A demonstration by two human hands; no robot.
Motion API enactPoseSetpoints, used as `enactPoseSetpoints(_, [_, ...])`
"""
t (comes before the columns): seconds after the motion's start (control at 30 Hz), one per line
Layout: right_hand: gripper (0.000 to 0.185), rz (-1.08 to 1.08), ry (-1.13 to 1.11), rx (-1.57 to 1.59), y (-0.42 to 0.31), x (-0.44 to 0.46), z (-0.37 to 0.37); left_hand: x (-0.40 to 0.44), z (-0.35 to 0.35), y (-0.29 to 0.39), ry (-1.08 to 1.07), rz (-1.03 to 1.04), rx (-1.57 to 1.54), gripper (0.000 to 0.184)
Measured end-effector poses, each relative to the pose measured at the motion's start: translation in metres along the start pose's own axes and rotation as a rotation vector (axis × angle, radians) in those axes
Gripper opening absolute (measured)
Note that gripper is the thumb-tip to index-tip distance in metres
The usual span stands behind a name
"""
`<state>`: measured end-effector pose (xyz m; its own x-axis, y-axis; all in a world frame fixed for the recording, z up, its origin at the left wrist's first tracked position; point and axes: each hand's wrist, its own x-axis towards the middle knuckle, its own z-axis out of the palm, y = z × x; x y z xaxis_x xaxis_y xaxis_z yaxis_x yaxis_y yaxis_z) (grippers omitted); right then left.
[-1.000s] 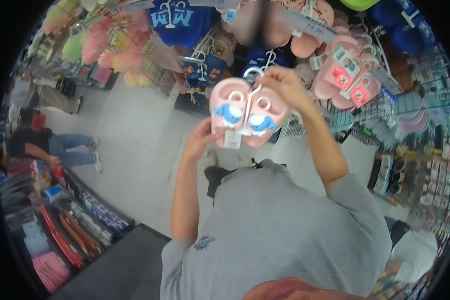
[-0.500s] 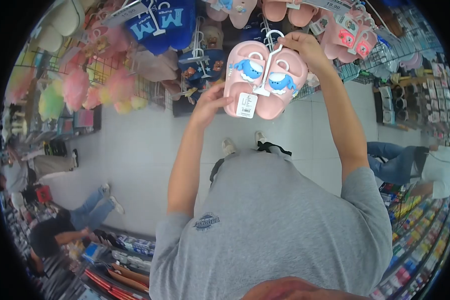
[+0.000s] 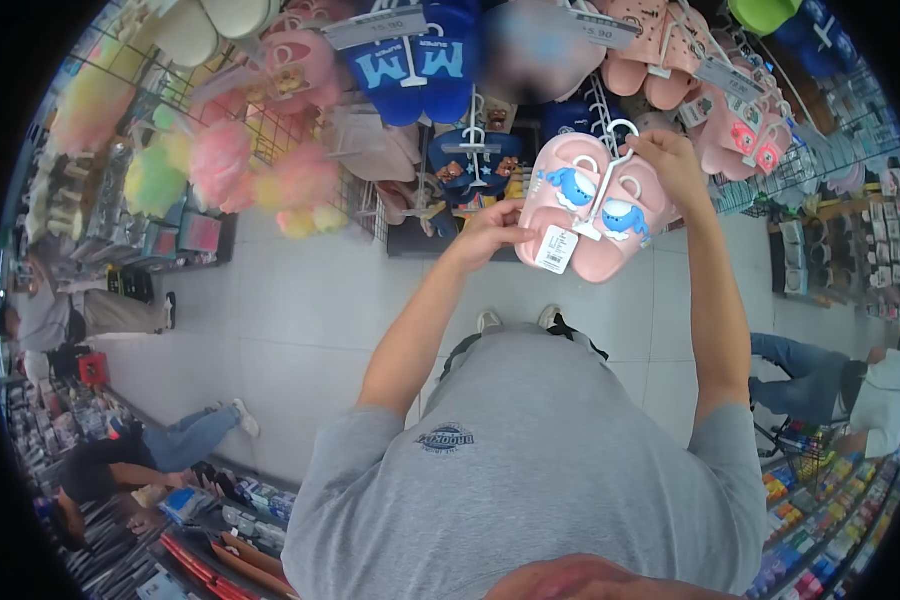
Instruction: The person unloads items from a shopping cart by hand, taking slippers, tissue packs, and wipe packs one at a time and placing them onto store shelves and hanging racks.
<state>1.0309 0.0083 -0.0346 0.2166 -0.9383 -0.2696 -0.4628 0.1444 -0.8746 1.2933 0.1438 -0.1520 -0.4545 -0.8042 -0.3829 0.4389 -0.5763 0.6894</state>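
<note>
A pair of pink slippers (image 3: 550,215) with blue whale figures hangs on a white hanger (image 3: 610,185) in front of me, with a white tag (image 3: 556,249) at its lower left. My right hand (image 3: 670,165) grips the hanger and the top of the right slipper. On the other side, my left hand (image 3: 492,236) pinches the lower left edge of the left slipper, beside the tag. Behind them, blue slippers with M letters (image 3: 410,70) and peach clogs (image 3: 655,50) hang on the rack.
Fluffy pastel items (image 3: 220,165) hang on a wire grid at the left. One person in dark clothes (image 3: 120,462) is at the lower left, another in a white top (image 3: 885,400) at the right by a basket (image 3: 805,458). Grey floor tiles (image 3: 300,300) lie below.
The view has shifted, and the slippers with both hands now appear farther right and a little lower than half a second ago. Both hands keep their hold.
</note>
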Motion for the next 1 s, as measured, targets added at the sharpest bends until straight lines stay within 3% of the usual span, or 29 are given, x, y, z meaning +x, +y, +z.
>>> enactPoseSetpoints(0.17, [0.023,-0.162,-0.005,-0.028,-0.006,0.003,-0.001,0.005,-0.001,-0.001,0.067,0.130,0.169,0.055])
enactPoseSetpoints(0.37, [0.026,-0.209,0.043,-0.144,-0.028,0.061,0.009,0.024,-0.021,0.057,0.189,0.258,0.281,0.053])
enactPoseSetpoints(0.47, [0.025,-0.346,0.177,-0.145,-0.053,0.074,0.014,0.041,-0.027,0.079,0.203,0.341,0.332,0.053])
enactPoseSetpoints(0.7, [0.021,-0.429,0.310,-0.136,-0.034,0.115,0.014,0.063,-0.025,0.100,0.315,0.333,0.306,0.049])
enactPoseSetpoints(0.73, [0.020,-0.594,0.286,-0.047,-0.023,0.123,0.014,0.064,-0.025,0.103,0.332,0.340,0.309,0.049])
enactPoseSetpoints(0.9, [0.021,-0.650,0.317,-0.035,-0.041,0.126,0.016,0.076,-0.034,0.108,0.349,0.350,0.285,0.048])
enactPoseSetpoints(1.0, [0.024,-0.541,0.291,-0.097,-0.051,0.141,0.021,0.084,-0.037,0.109,0.377,0.369,0.240,0.047])
